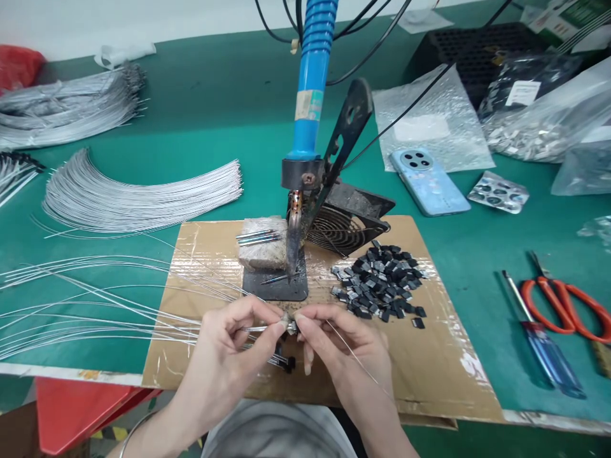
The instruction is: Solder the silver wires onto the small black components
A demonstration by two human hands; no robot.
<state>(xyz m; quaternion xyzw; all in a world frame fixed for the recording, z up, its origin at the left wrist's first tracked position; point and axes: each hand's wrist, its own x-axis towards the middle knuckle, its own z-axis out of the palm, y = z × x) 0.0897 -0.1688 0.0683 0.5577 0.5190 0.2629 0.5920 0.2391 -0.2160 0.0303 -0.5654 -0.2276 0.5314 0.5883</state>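
"Before we reach your hands, what lies at the left?"

"A thick grey bundle (pixel 71 108) at the back of the green table (pixel 214 133), and nearer me a curved sheaf of white wires (pixel 138 200). Loose wires (pixel 119 294) run from the left edge over the cardboard (pixel 443 375) towards my left hand (pixel 233 346)."

"What is that hand doing?"

"Its thumb and forefinger pinch wire ends at a small piece (pixel 291 325), low in the middle, over the cardboard. I can't tell its full shape; my fingertips hide some of it."

"And above?"

"A pale block (pixel 261 254) with thin rods on top, then the blue-handled soldering iron (pixel 312 83), tip down, and a dark fan (pixel 334 229) beside it."

"Your right hand (pixel 353 356)?"

"Thumb and forefinger closed on the piece's other side, a thin strand crossing the palm. Beyond it come heaped black connectors (pixel 382 280), a phone (pixel 432 181), a screwdriver (pixel 548 356) and red-handled snips (pixel 561 305)."
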